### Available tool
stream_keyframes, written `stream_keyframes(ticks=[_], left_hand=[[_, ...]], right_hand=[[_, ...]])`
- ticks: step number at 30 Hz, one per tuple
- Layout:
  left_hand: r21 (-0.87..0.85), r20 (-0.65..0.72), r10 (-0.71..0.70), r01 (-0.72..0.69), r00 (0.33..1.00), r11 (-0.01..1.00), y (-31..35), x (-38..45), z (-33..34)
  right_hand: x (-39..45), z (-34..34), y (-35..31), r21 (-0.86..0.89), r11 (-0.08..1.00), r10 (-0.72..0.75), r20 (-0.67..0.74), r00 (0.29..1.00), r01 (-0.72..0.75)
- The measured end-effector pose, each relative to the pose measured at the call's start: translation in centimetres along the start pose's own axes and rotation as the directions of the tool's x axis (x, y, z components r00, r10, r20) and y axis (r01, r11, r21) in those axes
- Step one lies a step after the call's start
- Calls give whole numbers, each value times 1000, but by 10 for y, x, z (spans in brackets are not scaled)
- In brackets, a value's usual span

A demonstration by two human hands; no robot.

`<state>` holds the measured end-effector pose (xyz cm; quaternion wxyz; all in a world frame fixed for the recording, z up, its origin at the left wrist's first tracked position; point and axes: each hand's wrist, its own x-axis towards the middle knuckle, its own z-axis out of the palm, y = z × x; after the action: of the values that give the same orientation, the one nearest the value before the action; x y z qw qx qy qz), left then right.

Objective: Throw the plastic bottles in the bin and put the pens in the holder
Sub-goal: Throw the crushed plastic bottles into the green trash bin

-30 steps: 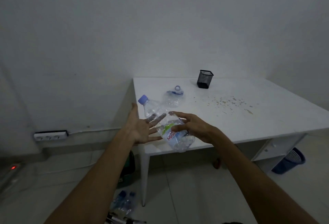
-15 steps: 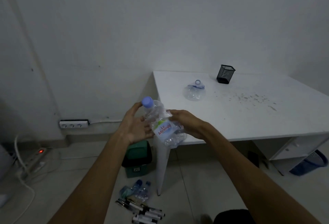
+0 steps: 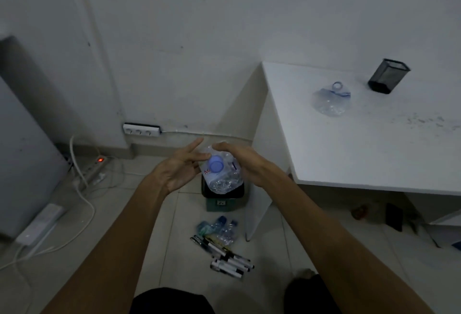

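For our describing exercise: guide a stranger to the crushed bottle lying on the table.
Start at the white table on the right. Near its back edge stands a black mesh holder; just left of it lies the crushed bottle. Unlike the holder, it is clear, flattened plastic.

Two hands (image 3: 179,169), one bin (image 3: 223,200), one holder (image 3: 389,75), and about four bottles (image 3: 222,174).

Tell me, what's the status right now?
Right hand grips crushed bottle; left hand open beside it. Bottle above green bin. Nothing blocking the drop.
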<state>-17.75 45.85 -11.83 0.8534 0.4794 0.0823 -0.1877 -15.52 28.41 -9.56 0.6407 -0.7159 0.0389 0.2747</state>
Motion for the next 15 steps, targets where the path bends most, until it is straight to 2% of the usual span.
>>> stream_keyframes(ticks=[8, 15], left_hand=[[62, -143, -50, 59, 989, 996, -30, 58, -64], [84, -242, -113, 136, 964, 987, -76, 145, -116]], right_hand=[[101, 13, 70, 129, 988, 79, 16, 997, -80], [187, -2, 127, 189, 974, 151, -149, 977, -122]])
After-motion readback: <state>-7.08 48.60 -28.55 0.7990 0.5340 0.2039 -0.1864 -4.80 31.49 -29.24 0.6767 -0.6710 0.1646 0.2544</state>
